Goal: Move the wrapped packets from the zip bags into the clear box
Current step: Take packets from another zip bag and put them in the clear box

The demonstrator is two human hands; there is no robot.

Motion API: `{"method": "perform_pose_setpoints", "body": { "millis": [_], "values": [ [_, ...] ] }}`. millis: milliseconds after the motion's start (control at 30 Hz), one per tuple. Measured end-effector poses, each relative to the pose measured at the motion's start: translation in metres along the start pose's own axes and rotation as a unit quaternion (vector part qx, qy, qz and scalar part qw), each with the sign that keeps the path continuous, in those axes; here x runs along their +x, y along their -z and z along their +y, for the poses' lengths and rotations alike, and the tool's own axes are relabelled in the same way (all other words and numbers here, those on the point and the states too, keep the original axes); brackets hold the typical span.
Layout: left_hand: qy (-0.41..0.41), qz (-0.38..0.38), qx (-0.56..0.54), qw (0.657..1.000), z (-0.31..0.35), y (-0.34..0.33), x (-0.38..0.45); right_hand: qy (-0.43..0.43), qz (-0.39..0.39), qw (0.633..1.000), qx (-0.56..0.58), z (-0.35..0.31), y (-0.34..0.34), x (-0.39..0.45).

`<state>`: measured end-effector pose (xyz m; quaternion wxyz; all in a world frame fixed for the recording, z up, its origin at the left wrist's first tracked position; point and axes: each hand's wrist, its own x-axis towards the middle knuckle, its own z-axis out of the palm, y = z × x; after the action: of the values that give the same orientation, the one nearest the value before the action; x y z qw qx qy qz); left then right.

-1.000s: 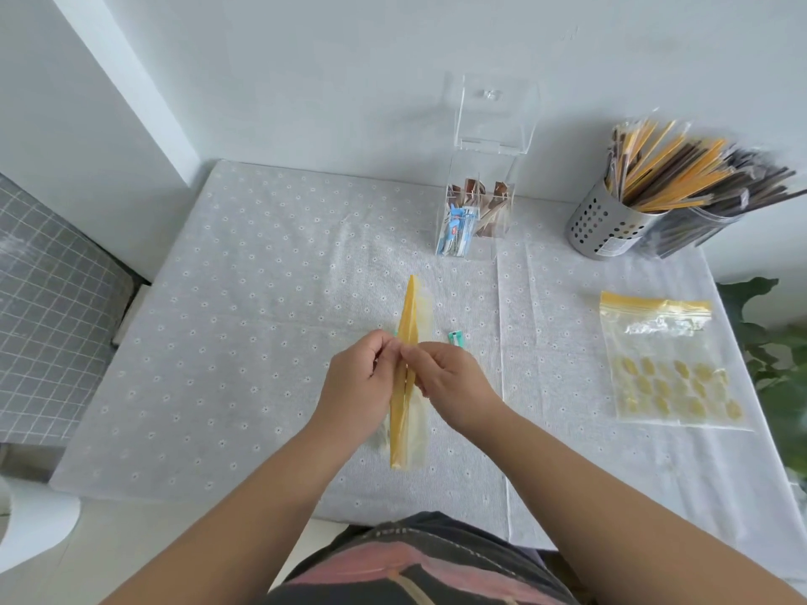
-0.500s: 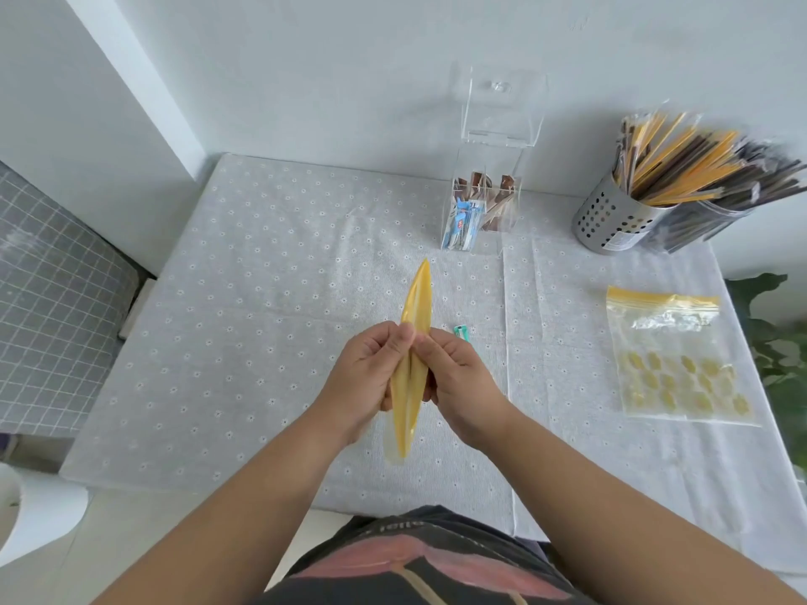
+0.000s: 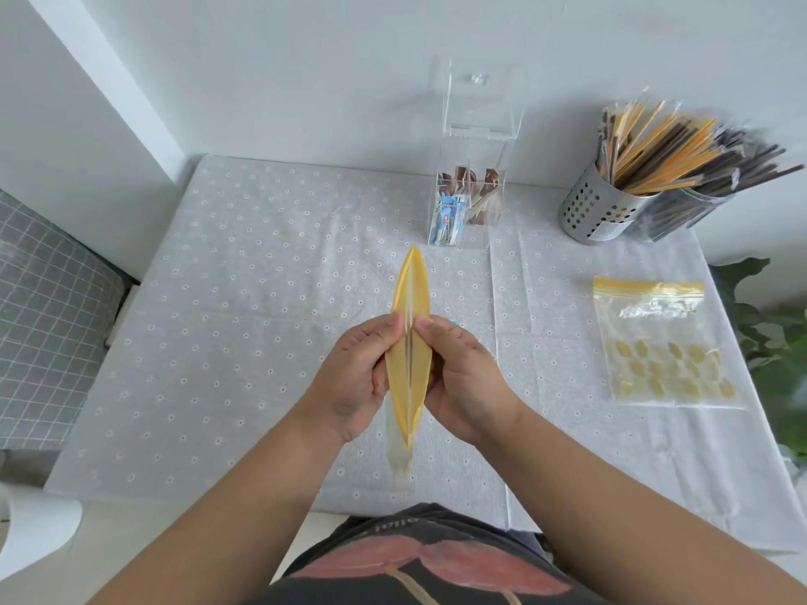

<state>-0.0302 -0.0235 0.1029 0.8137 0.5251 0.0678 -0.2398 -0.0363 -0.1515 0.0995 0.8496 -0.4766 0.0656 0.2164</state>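
Observation:
I hold a zip bag (image 3: 410,307) with a yellow seal strip upright over the table's middle, its mouth facing me and parted by a narrow slit. My left hand (image 3: 353,377) pinches its left lip and my right hand (image 3: 463,382) pinches its right lip. A small teal packet (image 3: 453,321) peeks out on the cloth just behind my right hand. The clear box (image 3: 469,203) stands at the back, lid raised, with blue and brown wrapped packets inside. A second zip bag (image 3: 659,342) lies flat at the right; what it holds is unclear.
A perforated metal holder (image 3: 598,211) full of long wrapped sticks stands at the back right. A green plant (image 3: 781,342) reaches past the table's right edge. A grey checked cushion (image 3: 43,307) sits to the left, and a white wall runs behind the table (image 3: 244,299).
Both hands have lifted the zip bag a little and pulled its lips apart, so the closed edge-on strip now shows a slit-shaped mouth.

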Motion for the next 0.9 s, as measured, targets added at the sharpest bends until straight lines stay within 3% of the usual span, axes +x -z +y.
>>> {"method": "perform_pose_setpoints", "body": {
  "millis": [333, 433, 533, 633, 700, 733, 767, 833, 900],
  "values": [
    [-0.017, -0.009, -0.03, 0.999, 0.001, -0.009, -0.013, -0.004, -0.033, 0.998, 0.053, 0.003, -0.007, -0.009],
    [-0.02, 0.011, -0.076, 0.997, 0.009, -0.012, -0.016, -0.001, 0.0, 0.997, 0.081, 0.002, -0.013, -0.008],
    [-0.011, 0.024, -0.184, 0.983, 0.015, -0.006, -0.015, 0.017, 0.082, 0.984, 0.156, -0.01, -0.02, -0.008],
    [-0.054, 0.031, -0.176, 0.982, 0.022, -0.001, -0.013, 0.038, 0.116, 0.977, 0.176, -0.027, -0.02, -0.008],
    [-0.089, 0.064, -0.07, 0.991, 0.032, 0.001, -0.015, 0.071, 0.118, 0.988, 0.065, -0.035, -0.013, -0.006],
    [-0.11, 0.088, 0.026, 0.99, 0.037, 0.003, -0.017, 0.09, 0.126, 0.986, -0.062, -0.038, -0.007, -0.006],
    [-0.126, 0.107, 0.133, 0.977, 0.041, 0.007, -0.019, 0.109, 0.136, 0.96, -0.221, -0.039, 0.002, -0.007],
    [-0.136, 0.134, 0.317, 0.929, 0.046, 0.02, -0.024, 0.133, 0.142, 0.852, -0.486, -0.043, 0.02, -0.01],
    [-0.142, 0.168, 0.454, 0.863, 0.048, 0.035, -0.03, 0.144, 0.155, 0.744, -0.633, -0.045, 0.033, -0.013]
  ]
}}
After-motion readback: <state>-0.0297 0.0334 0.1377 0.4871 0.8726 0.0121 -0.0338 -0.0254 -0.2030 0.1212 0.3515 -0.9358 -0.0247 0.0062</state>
